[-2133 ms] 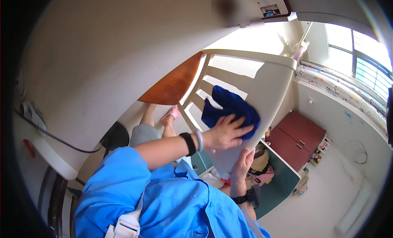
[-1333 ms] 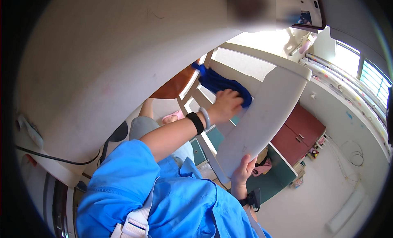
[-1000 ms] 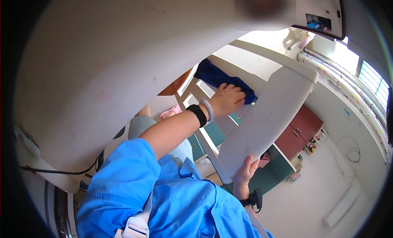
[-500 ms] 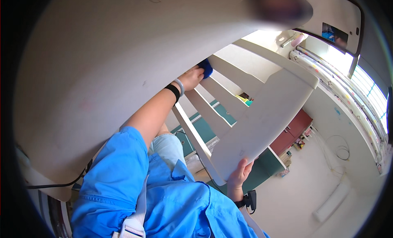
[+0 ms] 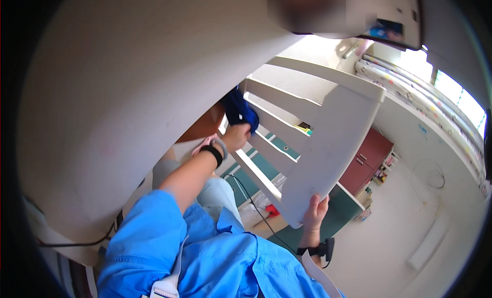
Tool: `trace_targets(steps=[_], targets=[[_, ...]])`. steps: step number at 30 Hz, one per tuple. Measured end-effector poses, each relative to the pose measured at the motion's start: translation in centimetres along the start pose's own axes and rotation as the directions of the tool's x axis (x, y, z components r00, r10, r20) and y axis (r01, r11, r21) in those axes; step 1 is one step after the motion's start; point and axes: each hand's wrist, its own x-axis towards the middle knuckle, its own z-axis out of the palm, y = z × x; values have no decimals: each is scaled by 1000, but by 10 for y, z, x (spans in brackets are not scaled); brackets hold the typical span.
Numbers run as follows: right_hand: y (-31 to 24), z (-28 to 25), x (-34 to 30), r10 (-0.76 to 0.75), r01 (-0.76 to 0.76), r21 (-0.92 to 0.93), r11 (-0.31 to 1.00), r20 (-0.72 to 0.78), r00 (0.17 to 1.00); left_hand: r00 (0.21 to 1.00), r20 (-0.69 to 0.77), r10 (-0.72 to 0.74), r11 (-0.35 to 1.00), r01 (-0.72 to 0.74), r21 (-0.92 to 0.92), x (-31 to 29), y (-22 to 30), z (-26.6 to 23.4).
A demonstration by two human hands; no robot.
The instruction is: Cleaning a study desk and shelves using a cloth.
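Observation:
My left hand [image 5: 237, 138], a black band and a pale bracelet on its wrist, is closed on a dark blue cloth [image 5: 240, 105]. The cloth bunches up above the fingers and lies against the slats of a white slatted chair back [image 5: 335, 136]. My right hand [image 5: 315, 214] grips the lower end of the chair back's broad rail, thumb showing on the near face and the other fingers partly hidden. The chair back stands tilted in front of me. A black strapped device sits on my right wrist.
A large pale smooth surface [image 5: 118, 82] fills the left side. Beyond the slats are teal furniture [image 5: 335, 216] and a red-brown cabinet [image 5: 366, 157]. A black cable [image 5: 251, 198] runs below the chair back. Patterned rolls [image 5: 410, 82] lie by the window.
My left hand has drawn back toward me with the blue cloth, and more of the cloth shows. The chair back has shifted slightly in view; my right hand keeps its hold on the rail.

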Motion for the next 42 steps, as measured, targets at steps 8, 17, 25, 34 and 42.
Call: trace_targets(steps=[8, 17, 25, 34, 42], targets=[[21, -30, 34, -71, 85, -165, 983, 92, 993, 976, 49, 214, 953, -220, 209, -9, 49, 52], [28, -30, 32, -132, 141, -79, 987, 112, 985, 861, 90, 501, 820, -506, 270, -36, 127, 68], [29, -28, 30, -144, 151, -49, 987, 119, 982, 879, 47, 474, 819, -460, 342, -37, 90, 69], [34, -27, 30, -125, 127, -5, 992, 128, 984, 978, -19, 209, 872, -178, 456, -32, 49, 40], [35, -28, 28, -115, 117, -11, 993, 113, 987, 658, -269, 703, 708, -611, 355, -5, 132, 24]])
